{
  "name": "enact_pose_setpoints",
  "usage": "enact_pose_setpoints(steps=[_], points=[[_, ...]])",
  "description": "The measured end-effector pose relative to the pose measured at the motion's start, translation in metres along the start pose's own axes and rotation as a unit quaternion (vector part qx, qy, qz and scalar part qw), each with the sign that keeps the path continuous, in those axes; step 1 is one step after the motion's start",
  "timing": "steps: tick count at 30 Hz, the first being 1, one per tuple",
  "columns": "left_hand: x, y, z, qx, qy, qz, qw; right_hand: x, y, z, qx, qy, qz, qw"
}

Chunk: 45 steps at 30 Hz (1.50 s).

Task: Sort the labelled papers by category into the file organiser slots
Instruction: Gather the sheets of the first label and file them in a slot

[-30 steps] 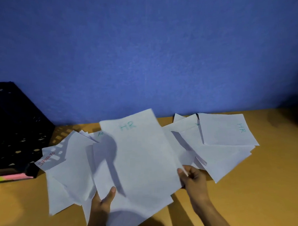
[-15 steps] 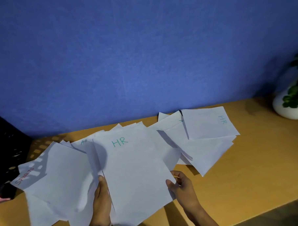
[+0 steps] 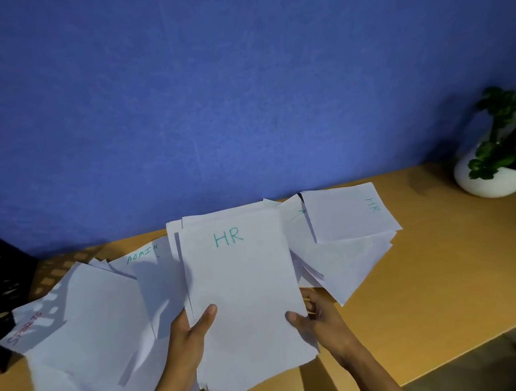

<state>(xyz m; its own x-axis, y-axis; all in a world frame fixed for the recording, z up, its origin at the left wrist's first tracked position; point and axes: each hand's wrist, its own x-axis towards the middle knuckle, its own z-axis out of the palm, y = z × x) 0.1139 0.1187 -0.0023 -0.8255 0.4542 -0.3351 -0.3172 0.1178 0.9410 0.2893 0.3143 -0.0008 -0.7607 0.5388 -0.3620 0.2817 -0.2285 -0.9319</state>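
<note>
A small stack of white sheets [image 3: 246,290] with "HR" in green on top is held upright-facing in front of me. My left hand [image 3: 189,343] grips its lower left edge, thumb on the top sheet. My right hand [image 3: 318,319] pinches its lower right edge. Loose papers lie spread on the wooden desk [image 3: 426,276]: an "ADMIN" sheet [image 3: 147,259], a "SPORTS" sheet [image 3: 29,329] at the left, and a pile topped by another "HR" sheet [image 3: 349,212] at the right. The black file organiser [image 3: 6,283] shows only as a dark edge at far left.
A blue wall rises right behind the desk. A white pot with a green plant [image 3: 498,167] stands at the desk's back right. The desk's front edge runs diagonally at lower right, with floor beyond it.
The view has swung to the right, so the organiser slid nearly out of frame and the plant came in. The HR stack has been squared up and my left thumb now lies on it.
</note>
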Motion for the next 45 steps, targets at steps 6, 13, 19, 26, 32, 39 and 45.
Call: enact_pose_setpoints(steps=[6,13,19,26,32,39,45], points=[[-0.005,0.0,0.013,-0.014,-0.028,-0.063,0.998,0.013,-0.007,0.003,-0.011,0.015,-0.039,0.999],[0.002,-0.001,0.018,0.044,-0.039,-0.024,0.998,0.021,0.002,0.006,0.0,0.047,-0.021,0.999],[0.009,-0.003,0.026,0.056,0.019,0.027,0.998,0.04,0.0,-0.015,0.032,0.147,-0.01,0.989],[0.015,-0.007,0.019,0.057,-0.007,-0.007,0.998,0.105,0.009,-0.073,-0.188,0.288,-0.039,0.938],[0.014,-0.005,0.019,0.051,-0.008,0.009,0.999,0.168,0.01,-0.09,-0.523,0.223,-0.061,0.82],[0.025,-0.004,0.02,0.093,0.049,0.025,0.994,0.21,0.017,-0.09,-0.623,0.133,0.034,0.77],[0.033,-0.011,0.021,0.098,0.054,0.015,0.994,0.204,0.018,-0.092,-0.487,0.206,0.04,0.848]])
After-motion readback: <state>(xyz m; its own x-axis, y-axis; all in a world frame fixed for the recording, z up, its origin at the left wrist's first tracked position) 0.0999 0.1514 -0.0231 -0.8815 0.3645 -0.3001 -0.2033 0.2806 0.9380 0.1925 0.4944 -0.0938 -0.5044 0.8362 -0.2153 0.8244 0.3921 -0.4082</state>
